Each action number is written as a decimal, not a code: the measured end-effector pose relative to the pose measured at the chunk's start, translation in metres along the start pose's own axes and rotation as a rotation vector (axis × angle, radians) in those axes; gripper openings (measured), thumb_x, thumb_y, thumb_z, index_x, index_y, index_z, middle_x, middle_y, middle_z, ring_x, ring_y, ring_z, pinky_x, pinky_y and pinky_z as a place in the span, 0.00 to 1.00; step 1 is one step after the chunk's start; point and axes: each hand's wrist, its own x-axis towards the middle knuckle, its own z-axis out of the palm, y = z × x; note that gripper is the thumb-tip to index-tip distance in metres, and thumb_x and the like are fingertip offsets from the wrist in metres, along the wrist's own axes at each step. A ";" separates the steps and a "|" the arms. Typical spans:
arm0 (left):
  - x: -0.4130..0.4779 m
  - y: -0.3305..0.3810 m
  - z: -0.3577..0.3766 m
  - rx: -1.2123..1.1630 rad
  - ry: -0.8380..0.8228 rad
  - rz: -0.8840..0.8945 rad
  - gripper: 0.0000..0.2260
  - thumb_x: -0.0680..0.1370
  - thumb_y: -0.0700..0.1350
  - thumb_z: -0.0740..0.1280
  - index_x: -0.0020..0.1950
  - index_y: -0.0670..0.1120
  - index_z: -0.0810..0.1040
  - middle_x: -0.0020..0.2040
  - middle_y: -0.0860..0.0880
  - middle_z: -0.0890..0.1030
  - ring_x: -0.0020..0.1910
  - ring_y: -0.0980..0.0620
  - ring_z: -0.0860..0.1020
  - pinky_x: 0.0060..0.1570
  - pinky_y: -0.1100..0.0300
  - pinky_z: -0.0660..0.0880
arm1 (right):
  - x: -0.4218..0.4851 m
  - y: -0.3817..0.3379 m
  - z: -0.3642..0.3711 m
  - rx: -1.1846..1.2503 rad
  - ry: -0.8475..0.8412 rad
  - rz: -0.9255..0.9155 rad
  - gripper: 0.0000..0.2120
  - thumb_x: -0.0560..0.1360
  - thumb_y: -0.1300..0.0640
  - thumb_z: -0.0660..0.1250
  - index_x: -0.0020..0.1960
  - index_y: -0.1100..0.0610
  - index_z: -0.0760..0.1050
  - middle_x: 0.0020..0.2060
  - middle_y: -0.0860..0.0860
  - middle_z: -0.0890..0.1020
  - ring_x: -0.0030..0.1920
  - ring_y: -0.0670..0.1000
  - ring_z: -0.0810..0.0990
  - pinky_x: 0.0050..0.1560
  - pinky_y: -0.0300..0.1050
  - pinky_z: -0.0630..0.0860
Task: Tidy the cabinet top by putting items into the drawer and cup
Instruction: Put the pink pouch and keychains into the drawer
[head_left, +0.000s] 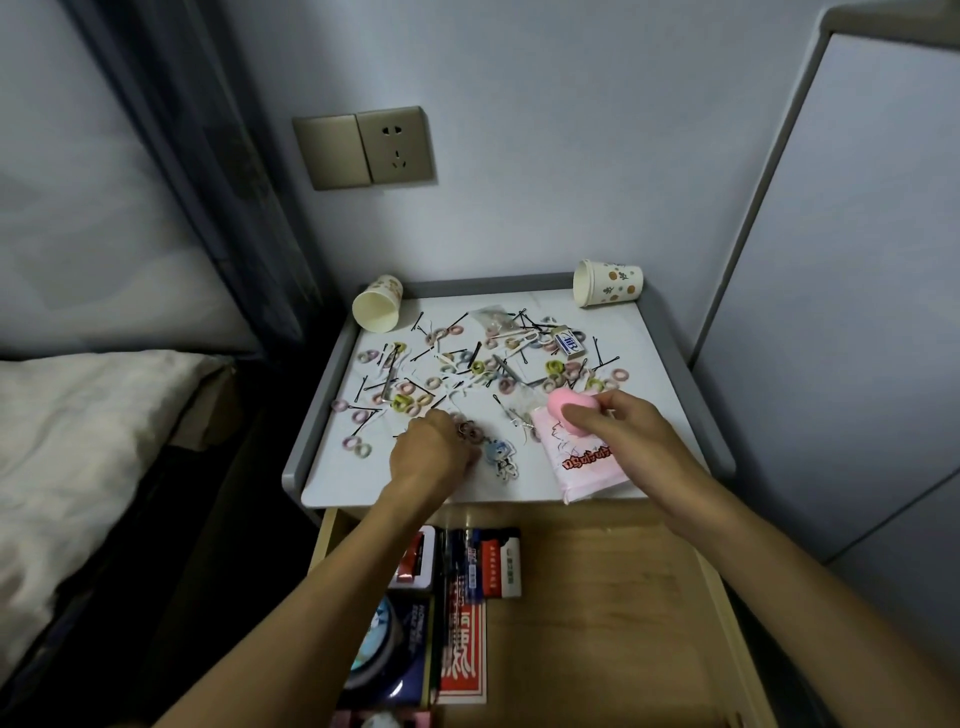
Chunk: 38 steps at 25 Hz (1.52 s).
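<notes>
R hand (618, 423): pinching pink sponge (563, 410); keep pinch light, drop into drawer (597, 597) below grip.
L hand (431, 449): curled beside keychain (497, 453); hold unclear.

Right hand (618, 422) pinches a pink egg-shaped sponge (567, 408) over the near right of the white cabinet top (649, 364). Left hand (431, 448) is knuckles-up on the top, fingers tucked under and hidden; can't tell if it grips anything. A cartoon keychain (500, 457) lies just beside it. A pink tissue packet (584, 465) sits under the right hand at the front edge. Hair ties (402, 401) and bobby pins (608, 359) are scattered all over, with a small box (569, 343) among them. Two paper cups lie on their sides at the back corners: left cup (377, 310), right cup (608, 283). The drawer (597, 597) below is open, with packets (462, 597) on its left side.
</notes>
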 end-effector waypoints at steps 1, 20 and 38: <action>0.000 0.001 0.002 -0.020 0.015 0.003 0.17 0.74 0.51 0.70 0.57 0.40 0.78 0.53 0.40 0.81 0.50 0.40 0.80 0.47 0.52 0.78 | 0.001 0.000 0.001 -0.010 0.004 -0.002 0.10 0.75 0.49 0.69 0.53 0.52 0.78 0.48 0.48 0.82 0.48 0.46 0.80 0.42 0.40 0.70; 0.007 0.029 -0.010 -0.049 -0.075 0.024 0.20 0.67 0.46 0.80 0.51 0.38 0.78 0.50 0.40 0.82 0.48 0.42 0.82 0.46 0.54 0.80 | 0.000 0.001 0.009 0.001 -0.021 0.027 0.10 0.75 0.50 0.69 0.54 0.53 0.77 0.49 0.48 0.82 0.46 0.44 0.80 0.38 0.37 0.71; -0.039 -0.009 -0.046 -0.762 -0.182 -0.024 0.12 0.69 0.36 0.78 0.48 0.37 0.80 0.33 0.42 0.82 0.27 0.50 0.78 0.26 0.63 0.75 | -0.021 0.001 0.014 0.029 -0.186 -0.056 0.08 0.76 0.55 0.67 0.54 0.52 0.80 0.49 0.54 0.85 0.49 0.52 0.84 0.50 0.44 0.77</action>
